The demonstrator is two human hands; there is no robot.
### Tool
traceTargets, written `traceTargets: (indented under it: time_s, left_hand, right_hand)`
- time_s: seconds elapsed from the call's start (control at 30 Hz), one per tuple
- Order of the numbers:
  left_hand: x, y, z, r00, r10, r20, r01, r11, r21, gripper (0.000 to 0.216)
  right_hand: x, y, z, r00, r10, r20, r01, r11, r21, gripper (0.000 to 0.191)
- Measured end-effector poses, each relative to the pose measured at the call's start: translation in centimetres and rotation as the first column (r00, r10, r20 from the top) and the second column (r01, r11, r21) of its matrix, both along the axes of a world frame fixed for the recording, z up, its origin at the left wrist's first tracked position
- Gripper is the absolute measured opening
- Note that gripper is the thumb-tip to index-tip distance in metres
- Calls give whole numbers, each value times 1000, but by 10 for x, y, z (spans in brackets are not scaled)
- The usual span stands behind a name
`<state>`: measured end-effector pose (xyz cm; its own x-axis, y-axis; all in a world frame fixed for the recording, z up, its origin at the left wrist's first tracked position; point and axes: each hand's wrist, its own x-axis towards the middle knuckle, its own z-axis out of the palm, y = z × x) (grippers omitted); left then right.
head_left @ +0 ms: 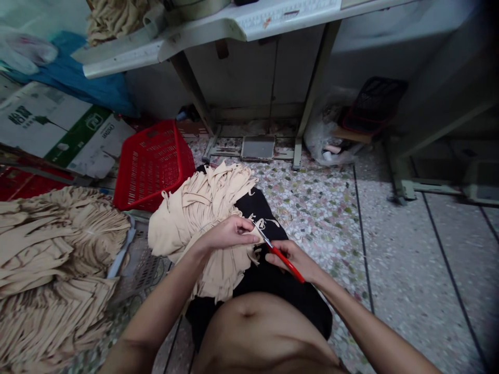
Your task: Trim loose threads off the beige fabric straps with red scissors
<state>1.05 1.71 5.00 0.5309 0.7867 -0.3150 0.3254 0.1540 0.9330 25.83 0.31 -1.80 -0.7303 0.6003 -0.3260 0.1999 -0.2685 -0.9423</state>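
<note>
Across my lap, over black trousers (265, 280), lies a bundle of beige fabric pieces (195, 208) with thin strips hanging off. My left hand (232, 232) pinches the edge of one beige piece at the bundle's right side. In my right hand (294, 257) is a pair of scissors (286, 263) with red handles, its metal blades pointing up and left to the fabric edge by my left fingertips. Whether the blades are apart is too small to tell. Small beige scraps (272, 222) lie on the black cloth beside the blades.
A red plastic basket (146, 166) stands ahead on the left. Large heaps of beige fabric (50, 259) fill the left side. A white and green carton (62, 130) is behind them. Ahead stands a sewing table (288, 21) with a foot pedal (258, 147) below. A plastic bag (327, 137) sits right of it.
</note>
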Motion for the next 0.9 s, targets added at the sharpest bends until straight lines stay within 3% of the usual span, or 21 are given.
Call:
traceTargets:
  time_s: [0.1, 0.2, 0.27, 0.37, 0.43, 0.5, 0.57, 0.63, 0.67, 0.73, 0.8, 0.9]
  left_hand:
    - [-4, 0, 4, 1000, 4, -27, -3, 1000, 19, 41]
    - [-7, -6, 13, 996, 2, -93, 10, 991, 134, 40]
    - [-5, -16, 18, 989, -81, -125, 102, 981, 167, 29]
    - [3, -35, 21, 948, -301, -105, 312, 943, 118, 20]
    - [6, -41, 22, 936, -346, -62, 351, 932, 95, 19]
    - [2, -38, 24, 976, -212, -41, 215, 973, 82, 21]
    - [-10, -25, 25, 993, 79, -88, -67, 989, 130, 24]
    - [-27, -7, 21, 902, 386, -191, -320, 898, 303, 23]
    - [-35, 2, 17, 837, 484, -255, -371, 845, 386, 23]
    - [-49, 17, 7, 698, 583, -417, -338, 781, 526, 21]
    - [-56, 27, -2, 615, 569, -546, -244, 795, 555, 17]
    - [-53, 28, -11, 593, 541, -596, -158, 805, 572, 9]
  right_hand:
    - [3, -3, -4, 999, -36, 37, 36, 999, 10, 57]
    - [10, -8, -6, 992, -117, 38, 118, 991, -54, 56]
    - [14, -10, -7, 981, -190, 35, 192, 977, -92, 55]
    - [15, -4, -8, 958, -283, 52, 286, 955, -76, 57]
    - [10, 4, -8, 946, -315, 70, 319, 946, -54, 58]
    - [3, 13, -8, 942, -329, 69, 332, 942, -36, 57]
    - [-6, 19, -7, 940, -336, 58, 338, 941, -25, 56]
    - [-15, 23, -3, 939, -338, 60, 340, 940, -19, 55]
    - [-18, 24, -2, 940, -335, 63, 336, 942, -14, 55]
    - [-24, 25, 2, 946, -320, 56, 320, 947, 2, 55]
    - [-29, 28, 7, 952, -304, 37, 304, 953, 14, 55]
    - [-38, 39, 14, 950, -312, 25, 312, 950, -2, 53]
